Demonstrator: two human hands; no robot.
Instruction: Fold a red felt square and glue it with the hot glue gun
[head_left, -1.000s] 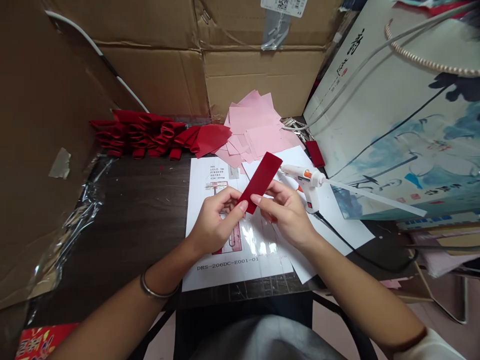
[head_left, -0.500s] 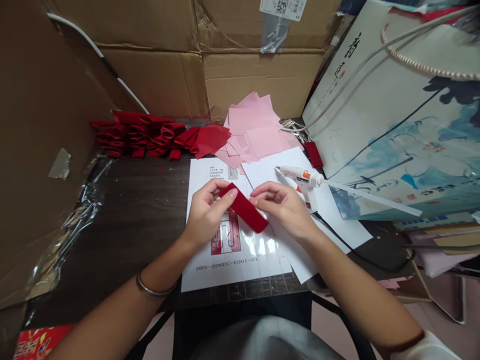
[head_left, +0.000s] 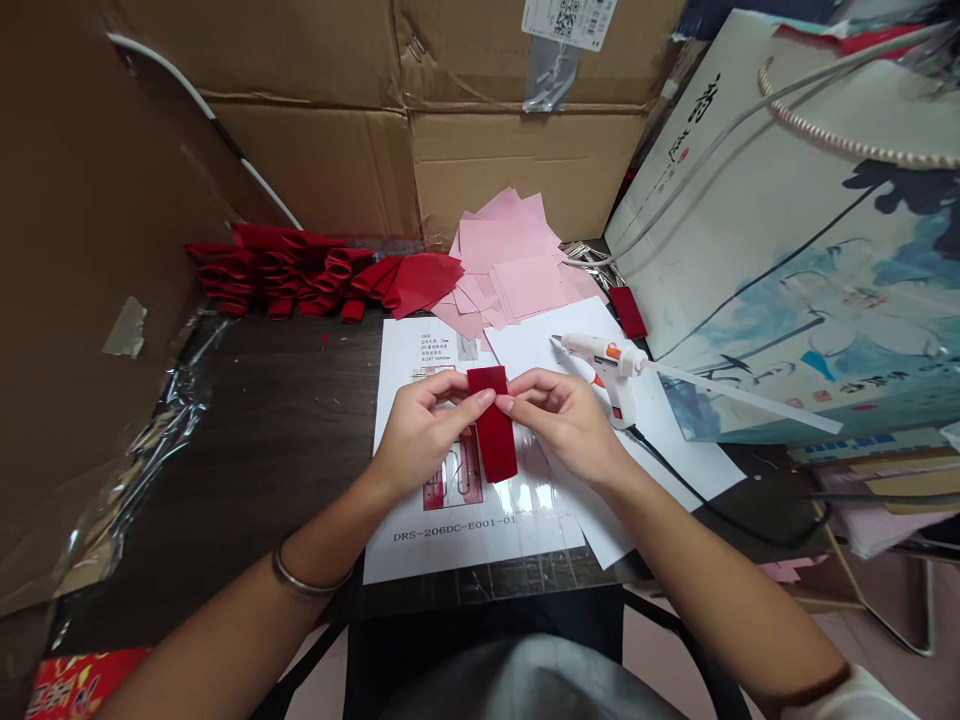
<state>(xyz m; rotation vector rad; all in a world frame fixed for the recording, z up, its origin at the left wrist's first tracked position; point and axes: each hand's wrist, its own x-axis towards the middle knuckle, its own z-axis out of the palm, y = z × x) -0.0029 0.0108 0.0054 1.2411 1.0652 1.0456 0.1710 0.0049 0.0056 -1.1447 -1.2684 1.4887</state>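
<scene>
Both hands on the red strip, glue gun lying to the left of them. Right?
Not quite: the head view shows the glue gun lying to the right of both the left hand and the right hand. Both are indeed on the red strip.

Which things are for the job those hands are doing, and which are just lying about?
Probably for the job:
- red strip, between the left hand and right hand
- glue gun
- printed sheet
- pink pieces
- folded red pieces

Probably just lying about:
- big bag
- red patterned thing, bottom left
</scene>
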